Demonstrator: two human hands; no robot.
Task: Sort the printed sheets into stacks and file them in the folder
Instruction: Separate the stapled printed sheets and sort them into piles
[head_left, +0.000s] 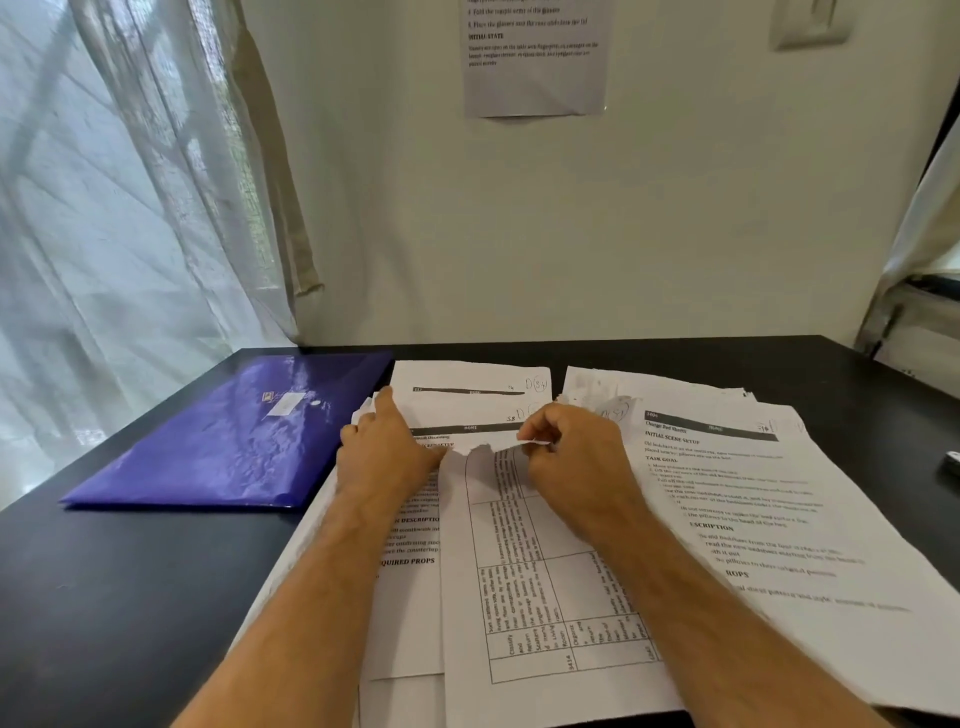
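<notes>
Printed sheets lie in two piles on the black table: a middle pile (467, 400) and a right pile (753, 499). On top of the middle pile lies a sheet with a printed table (540, 597), turned sideways, its far edge torn and curled. My right hand (576, 452) pinches that far edge with curled fingers. My left hand (387, 452) rests flat on the middle pile beside it, index finger stretched forward. A shiny blue folder (234, 436) lies closed to the left of the piles.
The black table (104, 597) meets a white wall at the back, where a printed notice (535, 57) hangs. A sheer curtain (119, 208) covers the window on the left. A small white object (953, 460) sits at the table's right edge.
</notes>
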